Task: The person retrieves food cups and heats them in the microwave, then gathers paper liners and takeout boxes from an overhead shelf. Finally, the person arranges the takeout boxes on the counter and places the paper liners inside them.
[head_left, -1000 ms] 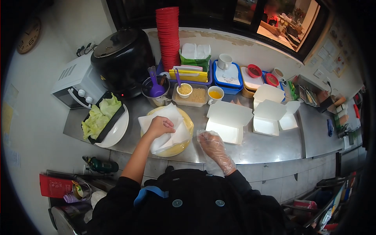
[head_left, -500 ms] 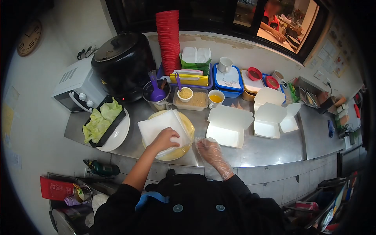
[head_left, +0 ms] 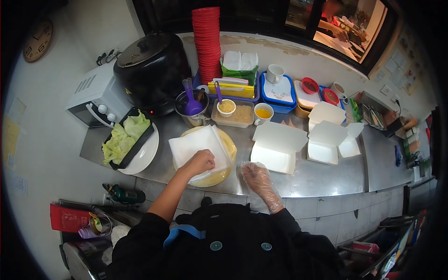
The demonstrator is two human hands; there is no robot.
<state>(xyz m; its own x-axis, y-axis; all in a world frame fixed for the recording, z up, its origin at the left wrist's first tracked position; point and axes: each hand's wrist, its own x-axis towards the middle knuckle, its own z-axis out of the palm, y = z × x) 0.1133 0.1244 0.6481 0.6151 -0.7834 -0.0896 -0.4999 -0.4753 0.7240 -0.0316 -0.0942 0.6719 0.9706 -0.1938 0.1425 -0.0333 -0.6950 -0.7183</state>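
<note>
My bare left hand [head_left: 200, 162] is closed, its curled fingers against the stacked white paper sheets [head_left: 193, 142]. Whether it pinches a sheet is hidden. The sheets lie on a round yellow plate [head_left: 228, 140] at the counter's front. Just right of the plate, my right hand [head_left: 258, 178], in a loose clear plastic glove, hovers with fingers drawn together; anything inside them is hidden. Nearest to it on the right stands an open white takeout box [head_left: 276, 160].
Two more open boxes [head_left: 323, 151] stand further right. Left are lettuce leaves [head_left: 123, 140] in a black tray on a white plate [head_left: 144, 156]. Behind are a steel pot [head_left: 192, 120], a crumb container [head_left: 240, 114], a mug [head_left: 263, 113] of yellow liquid and red stacked cups [head_left: 206, 44].
My left hand's fingers have curled in tighter over the paper. My right hand stays beside the plate. The whole view has shifted slightly as my head moved.
</note>
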